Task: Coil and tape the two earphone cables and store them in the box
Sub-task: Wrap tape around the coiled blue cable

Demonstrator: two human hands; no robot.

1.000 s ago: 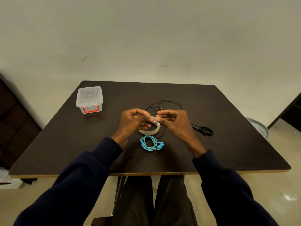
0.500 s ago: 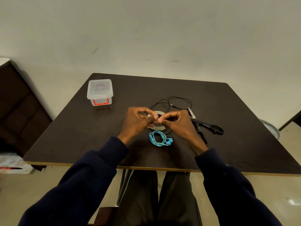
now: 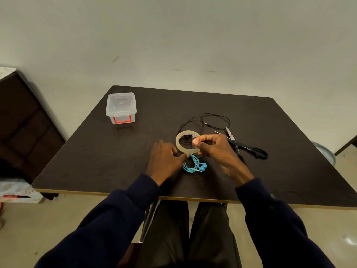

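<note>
My right hand [image 3: 216,149] pinches a roll of clear tape [image 3: 181,147] by its right side and holds it tilted just above the table. My left hand [image 3: 164,161] rests lower, fingertips touching the coiled blue earphones [image 3: 195,165] that lie on the table in front of me; whether it grips the coil I cannot tell. The black earphone cable [image 3: 210,119] lies loose and uncoiled behind the tape. A clear plastic box [image 3: 121,107] with a red latch stands shut at the far left.
Black scissors [image 3: 245,147] lie open just right of my right hand. The dark table [image 3: 96,151] ends at its front edge near my sleeves. A dark cabinet [image 3: 23,122] stands to the left, and a metal bowl [image 3: 324,151] sits on the floor at right.
Both hands were together on the tape roll. Now the left hand has come off it and dropped to the blue coil, while the right hand alone holds the roll up.
</note>
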